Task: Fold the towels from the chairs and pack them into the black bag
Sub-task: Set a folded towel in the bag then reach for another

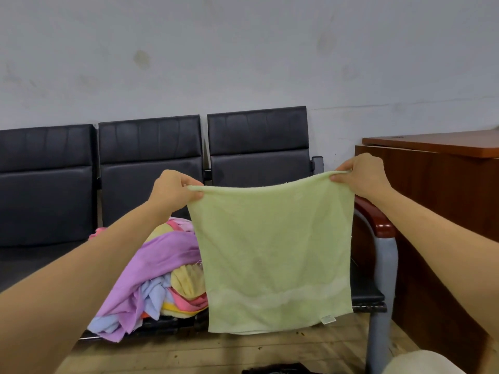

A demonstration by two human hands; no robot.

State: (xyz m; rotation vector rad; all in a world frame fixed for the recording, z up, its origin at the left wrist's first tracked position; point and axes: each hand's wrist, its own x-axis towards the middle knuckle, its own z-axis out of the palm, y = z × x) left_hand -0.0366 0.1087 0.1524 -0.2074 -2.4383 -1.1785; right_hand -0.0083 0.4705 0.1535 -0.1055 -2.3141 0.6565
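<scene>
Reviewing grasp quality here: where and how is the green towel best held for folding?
By its two top corners, each pinched from its outer side, as the left hand and right hand do. The green towel hangs flat from a nearly taut top edge, so the corners should meet cleanly.

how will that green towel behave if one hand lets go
Likely floppy: the green towel hangs limp from the left hand and right hand, its top edge sagging between them. Probably light, since pinches at two corners hold it. Released at one corner, it would likely swing down, not keep its shape.
</scene>
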